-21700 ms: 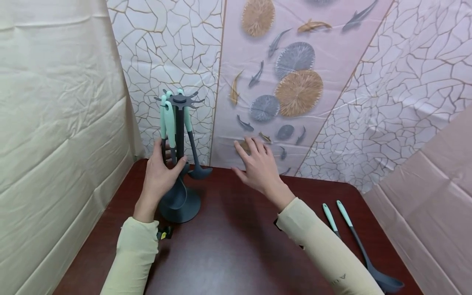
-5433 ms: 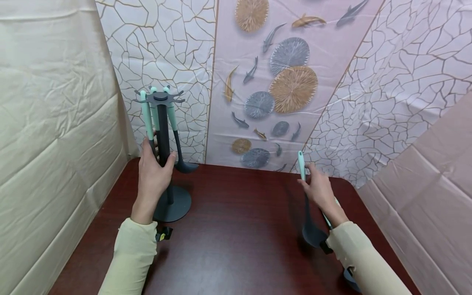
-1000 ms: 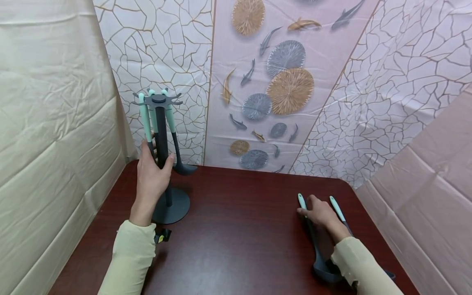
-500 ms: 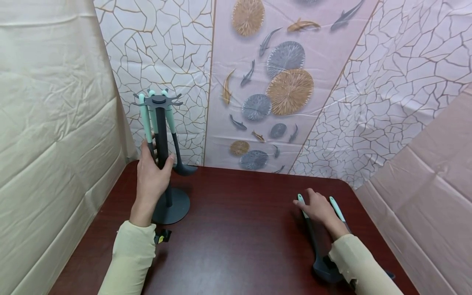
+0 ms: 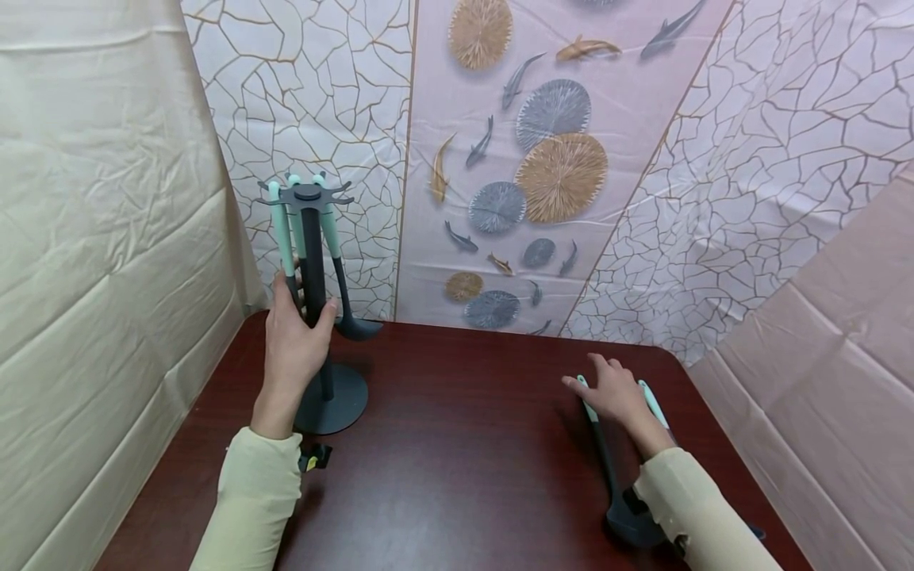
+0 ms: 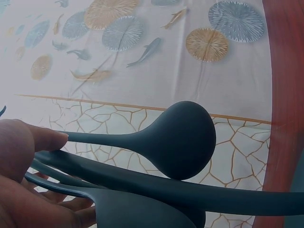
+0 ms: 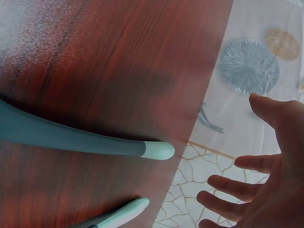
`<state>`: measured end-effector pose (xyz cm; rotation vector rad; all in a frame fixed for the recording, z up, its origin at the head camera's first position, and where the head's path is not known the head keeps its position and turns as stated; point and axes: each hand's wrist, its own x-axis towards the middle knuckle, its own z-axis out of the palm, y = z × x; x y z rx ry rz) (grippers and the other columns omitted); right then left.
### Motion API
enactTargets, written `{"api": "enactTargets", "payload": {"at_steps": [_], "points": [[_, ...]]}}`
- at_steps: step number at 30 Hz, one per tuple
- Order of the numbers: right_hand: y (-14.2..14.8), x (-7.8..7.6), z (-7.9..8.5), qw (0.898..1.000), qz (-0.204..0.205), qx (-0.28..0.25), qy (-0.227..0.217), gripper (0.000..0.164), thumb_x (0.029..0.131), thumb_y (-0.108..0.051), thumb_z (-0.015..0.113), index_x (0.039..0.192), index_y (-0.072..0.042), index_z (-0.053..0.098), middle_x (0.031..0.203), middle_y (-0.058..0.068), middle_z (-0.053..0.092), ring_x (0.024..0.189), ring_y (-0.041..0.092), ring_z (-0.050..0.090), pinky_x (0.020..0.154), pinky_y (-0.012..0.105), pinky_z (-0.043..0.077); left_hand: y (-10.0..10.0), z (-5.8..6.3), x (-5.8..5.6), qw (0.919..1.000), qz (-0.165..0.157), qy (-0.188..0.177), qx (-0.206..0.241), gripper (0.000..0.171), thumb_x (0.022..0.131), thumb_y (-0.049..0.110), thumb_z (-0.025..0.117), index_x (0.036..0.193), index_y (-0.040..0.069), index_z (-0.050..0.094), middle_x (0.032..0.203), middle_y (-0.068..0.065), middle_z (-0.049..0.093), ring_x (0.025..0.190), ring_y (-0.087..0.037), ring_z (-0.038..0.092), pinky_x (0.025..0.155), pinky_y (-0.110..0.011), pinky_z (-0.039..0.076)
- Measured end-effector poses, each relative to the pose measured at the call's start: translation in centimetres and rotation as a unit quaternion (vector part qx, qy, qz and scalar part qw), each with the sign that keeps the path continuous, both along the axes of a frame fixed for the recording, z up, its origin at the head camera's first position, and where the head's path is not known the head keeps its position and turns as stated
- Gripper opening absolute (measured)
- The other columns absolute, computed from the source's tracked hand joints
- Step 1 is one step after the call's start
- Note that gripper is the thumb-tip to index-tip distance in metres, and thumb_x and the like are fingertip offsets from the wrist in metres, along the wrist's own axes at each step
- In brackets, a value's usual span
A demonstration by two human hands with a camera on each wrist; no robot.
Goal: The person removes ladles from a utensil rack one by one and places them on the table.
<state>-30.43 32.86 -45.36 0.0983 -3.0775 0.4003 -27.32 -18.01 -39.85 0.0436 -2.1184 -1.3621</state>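
Note:
My left hand (image 5: 294,341) grips the black post of a utensil stand (image 5: 312,254) at the left of the table. Several mint-handled utensils hang from its top hooks; in the left wrist view, a round-bowled one (image 6: 185,142) hangs behind the post, and thumb and fingers close around the shafts and post. My right hand (image 5: 617,396) hovers over the handle end of a dark ladle (image 5: 603,460) lying on the right side, its fingers spread and holding nothing. In the right wrist view the ladle's mint handle tip (image 7: 159,150) lies apart from the fingers.
A second mint-handled utensil (image 5: 653,403) lies right of the ladle, its far part hidden under my right forearm. The dark red table (image 5: 457,452) meets a patterned cloth backdrop (image 5: 343,95) at the back, with cream cloth walls (image 5: 121,262) on both sides.
Earlier the stand held more utensils. My right hand held the ladle upright, then laid it on the table at the right; now it has released the handle and risen slightly. My left hand stays put.

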Motion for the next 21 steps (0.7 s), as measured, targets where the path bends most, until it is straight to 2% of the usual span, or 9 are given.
{"api": "enactTargets", "payload": {"at_steps": [9, 14, 21], "points": [[-0.6, -0.4, 0.6, 0.999, 0.010, 0.025, 0.020, 0.103, 0.096, -0.076, 0.057, 0.164, -0.002, 0.034, 0.157, 0.037, 0.037, 0.137, 0.061, 0.038, 0.104, 0.081, 0.032, 0.0, 0.0, 0.0, 1.0000, 0.000, 0.001, 0.003, 0.073, 0.103, 0.022, 0.069, 0.164, 0.012, 0.029, 0.152, -0.023, 0.051, 0.117, -0.043, 0.063, 0.095, -0.065, 0.054], [-0.9, -0.8, 0.8, 0.997, 0.024, 0.036, 0.062, 0.103, 0.094, -0.079, 0.057, 0.164, -0.007, 0.037, 0.159, 0.033, 0.037, 0.143, 0.058, 0.034, 0.110, 0.081, 0.022, 0.0, 0.0, 0.0, 1.0000, 0.000, -0.001, 0.001, 0.073, 0.104, 0.024, 0.068, 0.164, 0.012, 0.029, 0.152, -0.022, 0.051, 0.116, -0.042, 0.064, 0.092, -0.064, 0.054], [-1.5, -1.3, 1.2, 0.989, 0.043, 0.061, 0.126, 0.098, 0.094, -0.075, 0.060, 0.163, -0.009, 0.040, 0.164, 0.029, 0.033, 0.148, 0.053, 0.030, 0.114, 0.079, 0.019, 0.0, 0.0, 0.1, 1.0000, 0.002, -0.003, -0.002, 0.073, 0.104, 0.025, 0.068, 0.163, 0.008, 0.029, 0.149, -0.023, 0.052, 0.113, -0.042, 0.064, 0.090, -0.064, 0.055]]}}
